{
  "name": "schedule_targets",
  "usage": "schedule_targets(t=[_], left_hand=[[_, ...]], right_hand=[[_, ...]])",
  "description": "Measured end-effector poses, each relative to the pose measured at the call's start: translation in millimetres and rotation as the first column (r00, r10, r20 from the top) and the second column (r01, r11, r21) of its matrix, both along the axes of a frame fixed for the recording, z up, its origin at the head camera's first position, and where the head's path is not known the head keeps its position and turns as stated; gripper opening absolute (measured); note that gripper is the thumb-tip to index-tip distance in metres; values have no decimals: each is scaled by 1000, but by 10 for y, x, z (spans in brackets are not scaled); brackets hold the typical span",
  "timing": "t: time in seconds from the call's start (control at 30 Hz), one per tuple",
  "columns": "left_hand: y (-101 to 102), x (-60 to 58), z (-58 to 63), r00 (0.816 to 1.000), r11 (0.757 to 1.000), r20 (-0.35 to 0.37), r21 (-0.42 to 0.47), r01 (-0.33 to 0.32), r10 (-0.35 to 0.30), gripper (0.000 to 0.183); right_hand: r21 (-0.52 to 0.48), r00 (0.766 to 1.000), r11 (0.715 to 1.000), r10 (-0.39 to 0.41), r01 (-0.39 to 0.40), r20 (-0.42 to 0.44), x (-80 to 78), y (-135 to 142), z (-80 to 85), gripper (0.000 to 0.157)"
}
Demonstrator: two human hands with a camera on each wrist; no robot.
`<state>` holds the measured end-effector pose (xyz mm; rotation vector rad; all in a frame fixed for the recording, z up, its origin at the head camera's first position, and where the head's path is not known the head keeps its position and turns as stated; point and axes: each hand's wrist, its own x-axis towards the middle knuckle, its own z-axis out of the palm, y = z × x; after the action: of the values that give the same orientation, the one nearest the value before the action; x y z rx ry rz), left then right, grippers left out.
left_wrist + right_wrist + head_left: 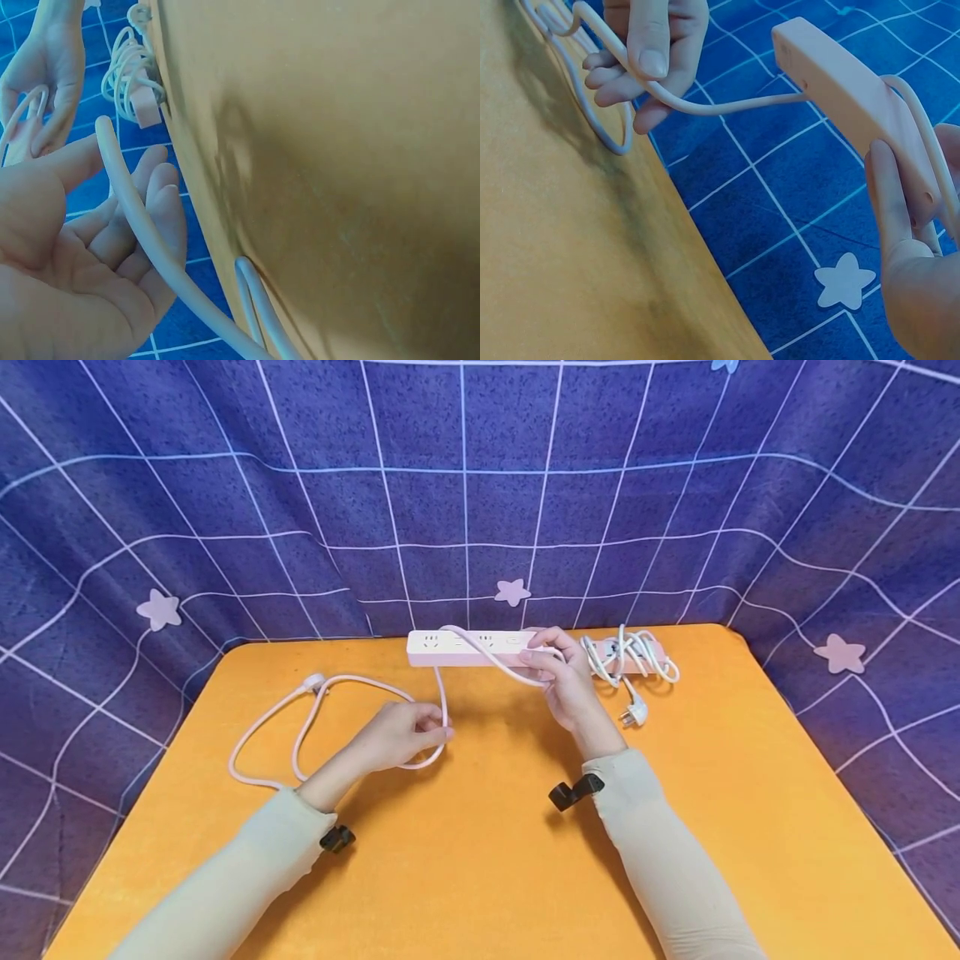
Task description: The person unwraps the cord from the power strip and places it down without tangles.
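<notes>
A pink-white power strip (446, 657) is held up near the table's back edge, its sockets facing upward. My right hand (567, 683) grips its right end, and a stretch of the cord is held against it there, crossing over the strip's top. From the strip's other end the cord (442, 687) hangs down to my left hand (397, 735). That hand pinches the cord between thumb and fingers; in the left wrist view the cord (150, 236) runs across in front of the loosely bent fingers. The rest of the cord lies in loops on the left, with its plug (313, 682).
A second pink power strip (658, 653), wrapped in its own white cord, lies at the back right. Its plug (637, 711) rests in front of it. An orange cloth covers the table (480, 860). A blue gridded curtain (465, 510) with stars stands behind.
</notes>
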<state>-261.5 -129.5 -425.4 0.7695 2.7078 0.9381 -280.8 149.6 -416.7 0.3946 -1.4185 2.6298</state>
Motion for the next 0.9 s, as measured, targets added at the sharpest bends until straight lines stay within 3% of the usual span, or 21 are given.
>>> schedule_targets(t=[0.43, 0.9], left_hand=[[-77, -71, -26, 997, 997, -52, 55, -62, 65, 20], [-234, -203, -34, 983, 981, -75, 111, -158, 167, 27]], right_hand=[[8, 1000, 1000, 12, -12, 13, 3, 19, -7, 22], [-10, 999, 999, 32, -32, 3, -12, 26, -26, 26]])
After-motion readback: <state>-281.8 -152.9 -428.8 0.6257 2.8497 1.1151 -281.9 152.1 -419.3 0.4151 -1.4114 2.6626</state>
